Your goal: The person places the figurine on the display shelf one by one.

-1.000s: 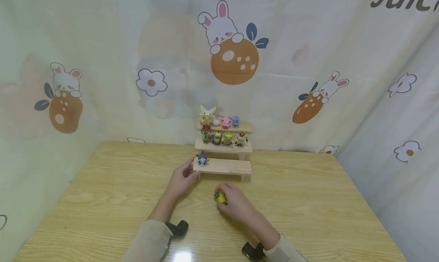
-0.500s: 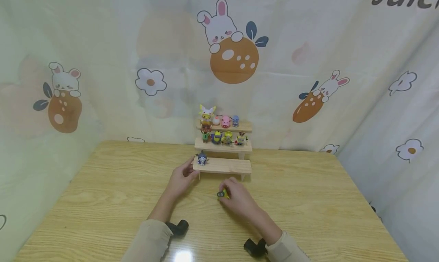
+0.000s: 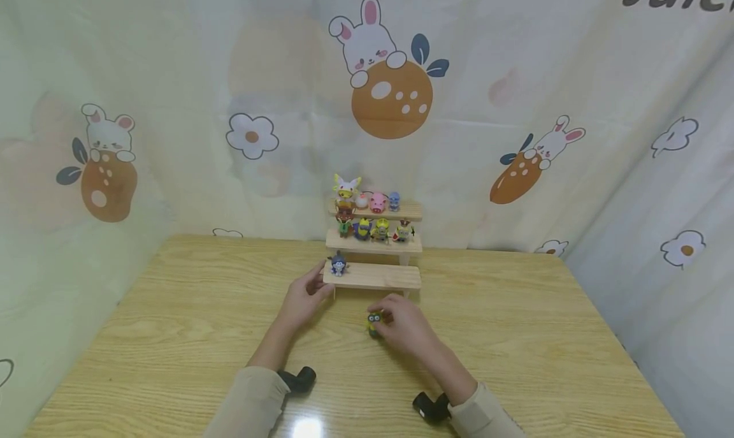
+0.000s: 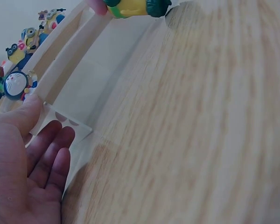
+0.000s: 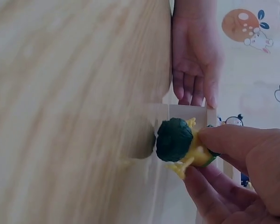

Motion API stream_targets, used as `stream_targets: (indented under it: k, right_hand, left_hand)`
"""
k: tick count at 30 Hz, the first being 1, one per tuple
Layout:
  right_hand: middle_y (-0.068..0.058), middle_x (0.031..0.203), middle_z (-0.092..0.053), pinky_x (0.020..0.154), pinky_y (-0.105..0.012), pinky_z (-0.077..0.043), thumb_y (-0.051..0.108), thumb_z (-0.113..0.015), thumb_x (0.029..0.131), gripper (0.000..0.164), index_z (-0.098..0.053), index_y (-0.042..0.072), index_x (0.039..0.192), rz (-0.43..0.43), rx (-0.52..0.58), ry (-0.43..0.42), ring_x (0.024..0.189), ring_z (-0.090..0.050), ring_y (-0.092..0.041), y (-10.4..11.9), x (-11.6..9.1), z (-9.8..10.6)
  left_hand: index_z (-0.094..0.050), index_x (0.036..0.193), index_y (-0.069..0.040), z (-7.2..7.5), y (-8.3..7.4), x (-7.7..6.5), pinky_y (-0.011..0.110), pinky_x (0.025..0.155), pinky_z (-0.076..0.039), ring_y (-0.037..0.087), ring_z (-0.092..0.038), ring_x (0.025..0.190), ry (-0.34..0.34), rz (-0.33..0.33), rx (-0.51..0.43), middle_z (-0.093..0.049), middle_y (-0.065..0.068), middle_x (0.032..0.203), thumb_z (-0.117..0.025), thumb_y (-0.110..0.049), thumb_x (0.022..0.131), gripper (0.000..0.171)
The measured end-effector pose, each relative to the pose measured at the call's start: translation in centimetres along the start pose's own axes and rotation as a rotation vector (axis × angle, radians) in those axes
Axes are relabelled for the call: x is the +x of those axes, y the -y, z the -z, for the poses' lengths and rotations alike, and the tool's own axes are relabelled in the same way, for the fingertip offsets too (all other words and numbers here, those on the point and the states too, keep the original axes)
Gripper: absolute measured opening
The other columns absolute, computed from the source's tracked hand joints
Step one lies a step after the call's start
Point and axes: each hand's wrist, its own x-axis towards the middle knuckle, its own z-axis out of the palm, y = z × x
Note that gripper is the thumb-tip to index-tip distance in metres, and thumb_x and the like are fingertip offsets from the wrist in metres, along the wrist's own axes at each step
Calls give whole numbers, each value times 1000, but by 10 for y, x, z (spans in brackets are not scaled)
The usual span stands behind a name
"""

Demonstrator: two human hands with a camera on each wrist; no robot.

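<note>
My right hand [image 3: 404, 323] pinches a small yellow and dark green minion figurine [image 3: 374, 324] between thumb and fingertips, in front of the lowest shelf step. Its goggle eyes face me in the head view; the right wrist view shows the dark green underside [image 5: 174, 140], raised off the table. My left hand [image 3: 304, 299] holds the left end of a three-step wooden display stand [image 3: 378, 276] by thumb and forefinger, the other fingers loosely bent below. A dark blue and white figurine [image 3: 338, 265] stands on the lowest step, beside that hand.
Several figurines, among them a pink pig [image 3: 377, 203] and a minion with a crown [image 3: 403, 231], stand on the upper two steps. The stand has clear legs on a wood-grain table [image 3: 172, 336]. A printed curtain [image 3: 298, 138] hangs behind.
My right hand has shifted slightly right and toward the stand, turning the minion figurine from lying sideways to more upright, its goggles toward me. The left hand has stayed at the stand.
</note>
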Motion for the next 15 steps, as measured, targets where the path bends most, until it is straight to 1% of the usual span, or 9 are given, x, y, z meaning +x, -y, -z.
stream_targets:
  k: [4,6,12,15]
  right_hand:
    - [-3,99,-65,73,-23,-56,9,-75,80,22,-70,9,102,-7,20,-3,86,-65,-15,1,0,3]
    - [-3,99,-65,74,-23,-57,8,-74,80,22,-70,9,102,-11,22,0,86,-65,-15,2,0,4]
    - [-3,97,-66,74,-22,-57,9,-73,81,23,-70,10,104,-27,37,8,86,-66,-15,2,0,5]
    - [-3,98,-66,76,-22,-57,8,-73,81,24,-69,10,105,-41,64,-6,87,-66,-15,1,1,4]
  left_hand:
    - [-42,144,-14,0,2,1,35,90,-54,21,-64,99,5,-1,-14,-68,11,110,-66,-22,90,60]
    - [-42,144,-16,0,2,1,34,91,-54,21,-64,99,5,8,-20,-68,10,110,-67,-23,90,60]
    - [-42,144,-14,0,0,-1,37,92,-53,23,-64,99,0,-13,-10,-68,13,110,-67,-23,89,60]
    - [-43,143,-15,-1,-1,-1,37,93,-53,22,-64,100,7,-13,-6,-68,12,110,-67,-23,89,60]
